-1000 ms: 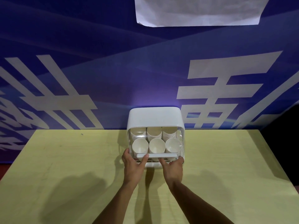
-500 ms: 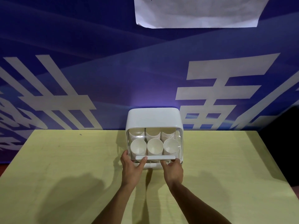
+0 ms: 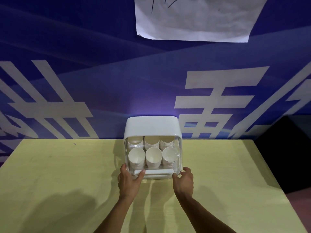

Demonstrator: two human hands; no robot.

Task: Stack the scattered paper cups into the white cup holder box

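Note:
The white cup holder box (image 3: 152, 126) stands at the back middle of the yellow table (image 3: 67, 174), against the wall. Behind its clear front door (image 3: 178, 147) are stacks of white paper cups (image 3: 153, 158) in two rows of three, mouths towards me. My left hand (image 3: 128, 181) grips the box's lower left front corner, thumb on the white handle bar (image 3: 158, 171). My right hand (image 3: 184, 181) curls round the lower right front corner. No loose cups lie on the table.
A blue banner (image 3: 84, 73) with large white characters covers the wall behind the box. A white paper sheet (image 3: 193, 19) hangs on it above. Beyond the table's right edge is a dark area (image 3: 286, 148).
The clear door has swung down to closed. My right hand has slid from the handle bar out to the box's right corner. My left hand stays at the left end.

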